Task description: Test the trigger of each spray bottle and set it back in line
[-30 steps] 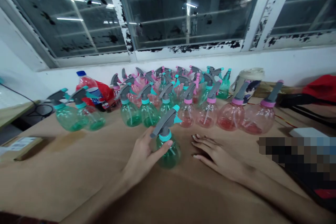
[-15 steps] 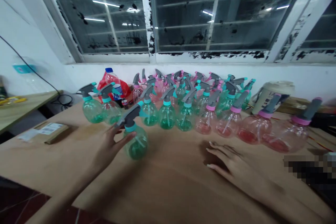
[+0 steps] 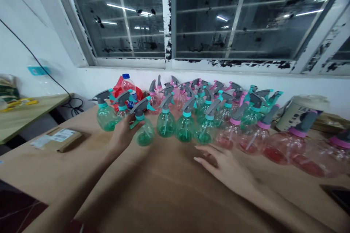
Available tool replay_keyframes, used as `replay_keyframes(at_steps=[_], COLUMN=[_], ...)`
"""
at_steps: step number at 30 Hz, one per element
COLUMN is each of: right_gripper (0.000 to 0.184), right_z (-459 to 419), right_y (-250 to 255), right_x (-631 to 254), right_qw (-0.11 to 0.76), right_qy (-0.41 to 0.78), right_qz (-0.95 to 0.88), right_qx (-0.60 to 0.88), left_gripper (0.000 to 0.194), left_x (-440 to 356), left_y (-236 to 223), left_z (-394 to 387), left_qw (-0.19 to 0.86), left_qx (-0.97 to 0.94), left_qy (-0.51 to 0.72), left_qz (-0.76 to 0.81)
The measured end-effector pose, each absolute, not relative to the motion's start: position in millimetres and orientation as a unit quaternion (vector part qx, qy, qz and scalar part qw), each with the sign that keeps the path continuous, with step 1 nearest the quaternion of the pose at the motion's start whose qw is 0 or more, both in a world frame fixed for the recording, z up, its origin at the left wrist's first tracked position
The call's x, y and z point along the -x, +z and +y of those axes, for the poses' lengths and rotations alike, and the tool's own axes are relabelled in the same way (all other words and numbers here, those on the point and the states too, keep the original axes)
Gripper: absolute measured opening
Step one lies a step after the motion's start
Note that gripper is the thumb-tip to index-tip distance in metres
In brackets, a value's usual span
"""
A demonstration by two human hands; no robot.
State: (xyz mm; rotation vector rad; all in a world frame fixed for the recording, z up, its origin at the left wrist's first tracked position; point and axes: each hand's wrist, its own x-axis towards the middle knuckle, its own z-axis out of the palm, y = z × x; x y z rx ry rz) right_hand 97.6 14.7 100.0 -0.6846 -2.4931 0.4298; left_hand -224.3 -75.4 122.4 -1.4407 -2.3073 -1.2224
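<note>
My left hand [image 3: 126,131] is closed around the neck of a green spray bottle [image 3: 144,134] with a turquoise collar and grey trigger head. This bottle stands in the front row, left of another green spray bottle [image 3: 165,124]. My right hand [image 3: 218,162] hovers over the table before the row, fingers apart and holding nothing. Nearest to it are a green spray bottle [image 3: 204,133] and a pink spray bottle [image 3: 225,138]. More pink bottles, among them one [image 3: 284,147] with red liquid, continue the row to the right.
Several green and pink spray bottles crowd the back of the wooden table [image 3: 169,189]. A flat cardboard packet [image 3: 65,140] lies at left. A blue-capped bottle [image 3: 127,83] stands by a red bag. At right is a white container [image 3: 303,107]; a dark flat object [image 3: 340,194] lies nearer.
My left hand has moved the green spray bottle away from me, into line with the front row. My right hand has shifted left. The camera view has turned slightly left.
</note>
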Motion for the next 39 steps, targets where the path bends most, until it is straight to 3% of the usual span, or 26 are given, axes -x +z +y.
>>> replay_keyframes(at_steps=[22, 29, 39], right_gripper=[0.066, 0.067, 0.054], right_z=[34, 38, 31], right_y=[122, 115, 116], right_x=[58, 76, 80], right_qw=[0.295, 0.301, 0.276], right_qy=[0.169, 0.182, 0.163], right_qz=[-0.876, -0.860, -0.867], right_qx=[0.342, 0.370, 0.382], left_gripper=[0.034, 0.047, 0.035], left_x=[247, 237, 214], left_y=[121, 114, 112], left_z=[-45, -71, -120], left_qw=[0.082, 0.092, 0.035], left_qx=[0.520, 0.509, 0.479], left_qy=[-0.399, -0.448, -0.519], left_qz=[-0.751, -0.729, -0.707])
